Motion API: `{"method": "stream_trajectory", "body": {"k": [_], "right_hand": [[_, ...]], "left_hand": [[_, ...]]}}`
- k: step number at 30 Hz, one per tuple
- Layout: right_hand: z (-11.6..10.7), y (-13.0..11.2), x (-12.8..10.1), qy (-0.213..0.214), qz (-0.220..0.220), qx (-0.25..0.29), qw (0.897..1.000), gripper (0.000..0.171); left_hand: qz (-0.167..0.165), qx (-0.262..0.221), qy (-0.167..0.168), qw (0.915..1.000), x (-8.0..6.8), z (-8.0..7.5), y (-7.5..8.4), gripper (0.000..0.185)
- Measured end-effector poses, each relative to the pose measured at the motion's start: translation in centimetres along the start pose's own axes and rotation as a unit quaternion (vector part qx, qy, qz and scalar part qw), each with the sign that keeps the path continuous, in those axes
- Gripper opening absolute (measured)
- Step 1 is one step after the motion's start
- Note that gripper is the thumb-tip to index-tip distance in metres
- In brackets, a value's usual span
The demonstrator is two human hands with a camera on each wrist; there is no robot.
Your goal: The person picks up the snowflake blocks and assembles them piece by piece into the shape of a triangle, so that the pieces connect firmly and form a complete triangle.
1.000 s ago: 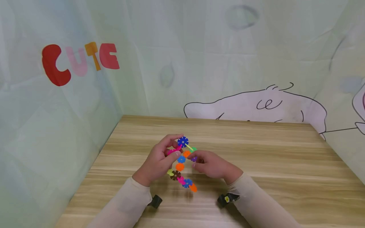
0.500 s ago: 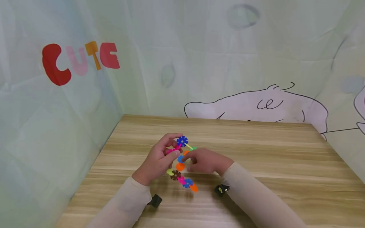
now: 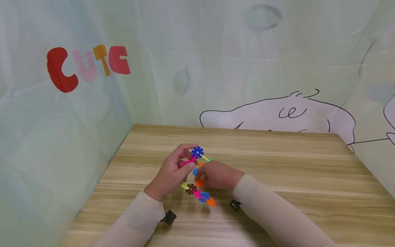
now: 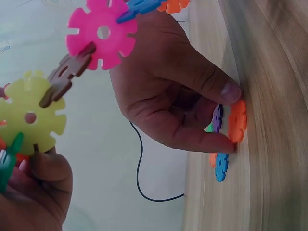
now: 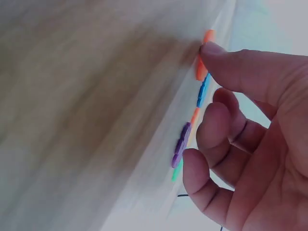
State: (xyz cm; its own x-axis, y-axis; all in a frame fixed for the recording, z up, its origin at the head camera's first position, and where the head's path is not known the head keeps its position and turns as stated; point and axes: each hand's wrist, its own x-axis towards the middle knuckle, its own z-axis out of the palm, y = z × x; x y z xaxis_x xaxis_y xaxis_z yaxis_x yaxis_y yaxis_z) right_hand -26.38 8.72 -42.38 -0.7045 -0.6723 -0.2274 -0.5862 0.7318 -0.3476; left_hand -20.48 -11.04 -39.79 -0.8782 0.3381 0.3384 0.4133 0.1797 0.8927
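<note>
My left hand (image 3: 171,173) holds up a chain of interlocked plastic snowflake discs. From its fingers the chain hangs down with a yellow disc (image 4: 31,113), a brown disc (image 4: 65,77), a pink disc (image 4: 102,32), a blue disc (image 4: 142,6) and an orange one at the end. A dark blue disc (image 3: 197,152) sits at the chain's top, by the left index fingertip. My right hand (image 3: 220,174) pinches a loose orange snowflake disc (image 4: 237,121) between thumb and index finger, low at the tabletop. Beside it lie a light blue disc (image 4: 221,167) and a purple disc (image 5: 180,144).
A green disc (image 5: 177,170) and another orange one lie on the wood-grain table (image 3: 277,154) past the right hand. Printed fabric walls (image 3: 216,68) border the table behind and at left. Small black cameras (image 3: 169,217) stick out below the sleeves.
The right hand has moved left and down over the loose discs and taken hold of the orange one, which has shifted slightly right. The left hand and chain stay nearly still.
</note>
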Motion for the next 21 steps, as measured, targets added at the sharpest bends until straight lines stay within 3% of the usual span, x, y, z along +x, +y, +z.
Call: {"method": "stream_trajectory", "body": {"k": [5, 10, 12, 15, 18, 21], "right_hand": [[0.1, 0.5, -0.4, 0.002, 0.01, 0.01, 1.0, 0.012], [-0.1, 1.6, -1.4, 0.01, 0.002, 0.044, 0.999, 0.02], [-0.6, 1.9, -2.0, 0.025, 0.002, 0.086, 0.996, 0.02], [-1.9, 2.0, -3.1, 0.061, 0.006, 0.188, 0.98, 0.017], [-3.3, 1.8, -4.3, 0.117, -0.009, 0.278, 0.953, 0.02], [-4.4, 1.4, -5.3, 0.176, -0.04, 0.307, 0.934, 0.026]], "left_hand": [[-0.003, 0.002, 0.006, 1.0, 0.0, 0.0, 0.0, 0.048], [-0.008, 0.006, 0.022, 0.9997, -0.1, 0.0, -0.2, 0.049], [-0.004, 0.003, 0.033, 0.9994, 0.0, 0.0, -0.2, 0.049], [0.006, -0.004, 0.052, 0.9986, 0.0, 0.1, 0.0, 0.05], [0.016, -0.012, 0.067, 0.9976, 0.1, 0.2, 0.1, 0.05], [0.022, -0.016, 0.078, 0.9966, 0.0, 0.3, 0.1, 0.05]]}}
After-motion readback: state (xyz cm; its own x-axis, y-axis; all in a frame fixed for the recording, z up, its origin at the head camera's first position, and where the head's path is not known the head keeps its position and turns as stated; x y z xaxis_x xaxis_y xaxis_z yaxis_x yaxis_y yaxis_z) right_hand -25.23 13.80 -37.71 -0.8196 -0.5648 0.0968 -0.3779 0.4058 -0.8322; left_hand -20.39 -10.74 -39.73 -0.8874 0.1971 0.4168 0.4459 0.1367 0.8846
